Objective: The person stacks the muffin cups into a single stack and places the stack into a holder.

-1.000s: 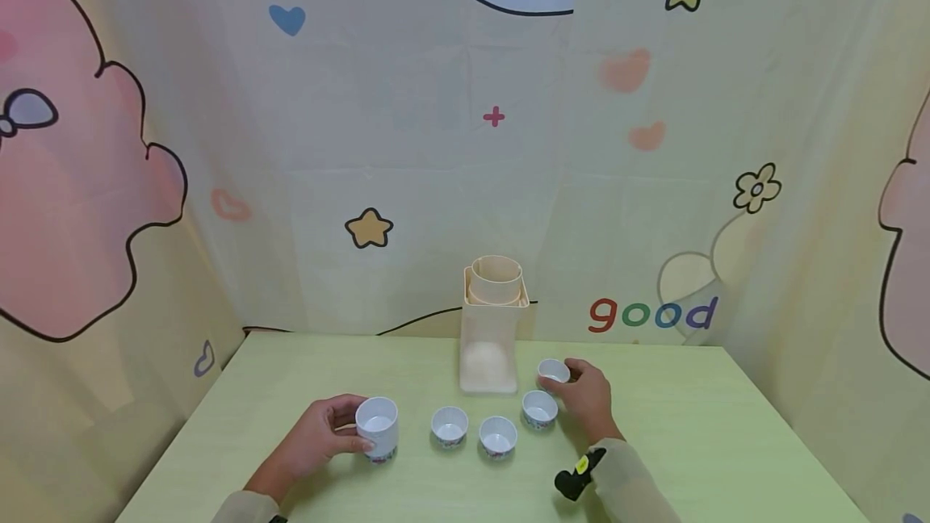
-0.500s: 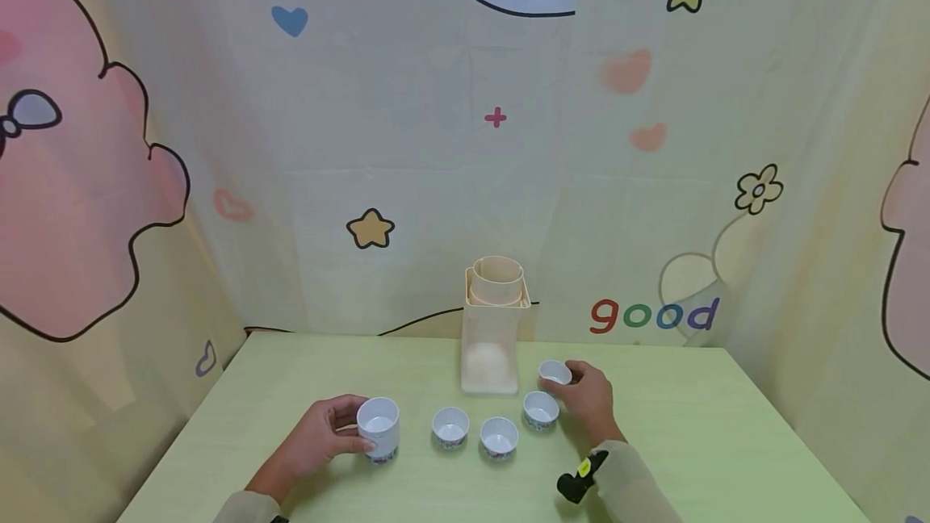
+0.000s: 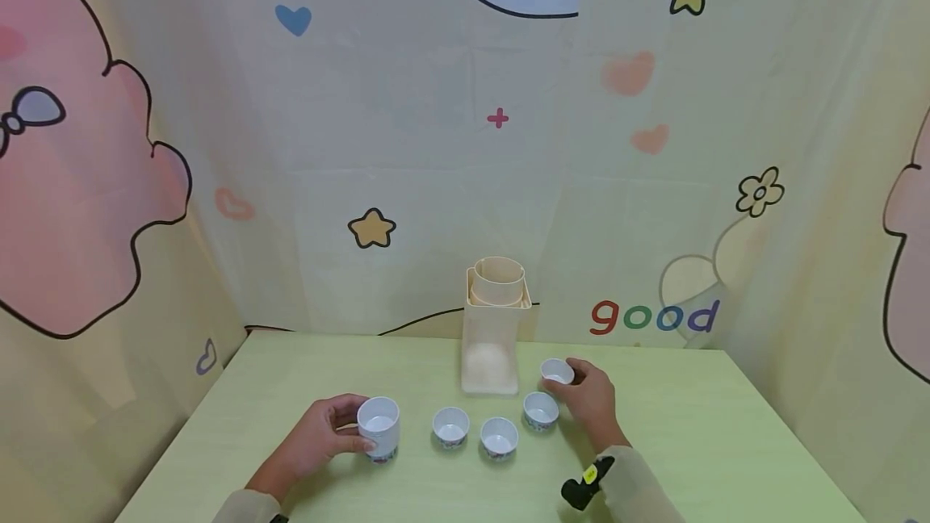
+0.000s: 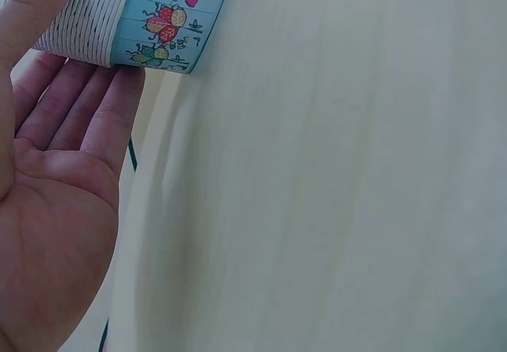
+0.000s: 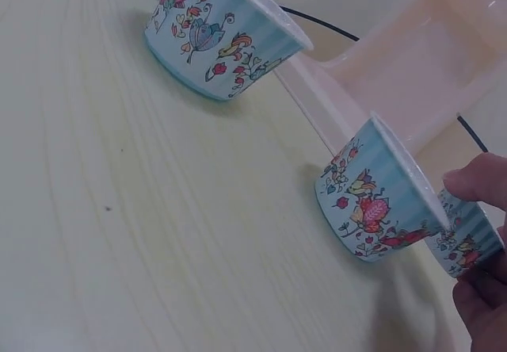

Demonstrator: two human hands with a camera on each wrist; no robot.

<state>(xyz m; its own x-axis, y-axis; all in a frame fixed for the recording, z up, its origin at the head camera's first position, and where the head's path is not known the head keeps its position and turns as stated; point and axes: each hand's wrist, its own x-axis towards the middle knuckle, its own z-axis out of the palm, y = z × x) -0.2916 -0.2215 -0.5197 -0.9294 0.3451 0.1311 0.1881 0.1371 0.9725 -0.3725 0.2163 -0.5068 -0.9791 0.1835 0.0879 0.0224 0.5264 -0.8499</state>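
My left hand (image 3: 323,434) grips a stack of nested paper cups (image 3: 379,426) at the left, thumb in front and fingers behind. The left wrist view shows the stack (image 4: 162,23) with many closely packed rims and a light-blue, flower-printed side. At the right, my right hand (image 3: 592,400) pinches a single small paper cup (image 3: 556,372) between thumb and fingers. That held cup (image 5: 466,237) is partly hidden in the right wrist view. Between the hands stand three upright paper cups: a left one (image 3: 450,428), a middle one (image 3: 499,438) and a right one (image 3: 541,412) just in front of the held cup.
Behind the cups stands a cream-coloured plastic holder (image 3: 490,345) with a round tube (image 3: 499,279) at its top. The pale green table (image 3: 697,442) ends at a printed cloth backdrop (image 3: 407,119). Cloth also hangs on both sides.
The right wrist has shifted very slightly to the right. Both hands keep their hold, and the three standing cups have stayed in place.
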